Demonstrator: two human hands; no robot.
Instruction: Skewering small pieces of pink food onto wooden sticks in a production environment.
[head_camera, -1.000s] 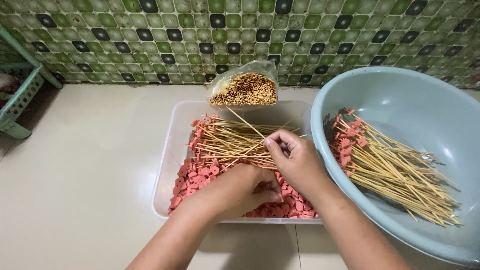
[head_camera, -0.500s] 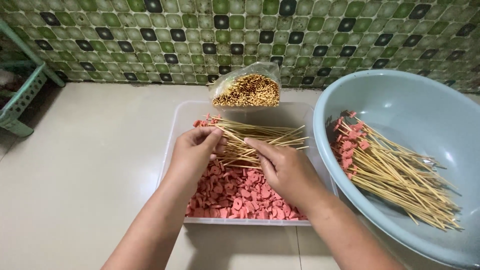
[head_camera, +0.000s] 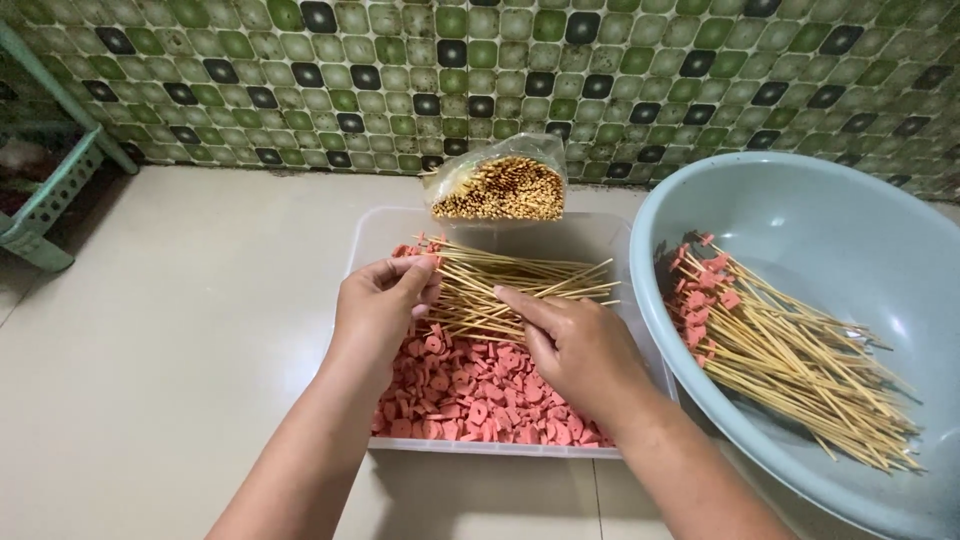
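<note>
A clear plastic tray (head_camera: 372, 236) on the floor holds many pink sausage slices (head_camera: 470, 385) and a bundle of bamboo skewers (head_camera: 520, 285) lying across them. My left hand (head_camera: 380, 305) pinches the left ends of the skewers, where a few pink pieces sit. My right hand (head_camera: 575, 345) rests its fingers on the middle of the bundle, palm down. To the right, a pale blue basin (head_camera: 800, 215) holds several skewers with pink pieces on their ends (head_camera: 790, 345).
A clear bag of bamboo skewers seen end-on (head_camera: 500, 185) leans at the tray's far edge against the green tiled wall (head_camera: 500, 70). A green plastic rack (head_camera: 50, 190) stands at the far left on the cream floor tiles (head_camera: 180, 350).
My left hand has moved up from the pink slices to the left ends of the skewers. My right hand has shifted down onto the middle of the bundle.
</note>
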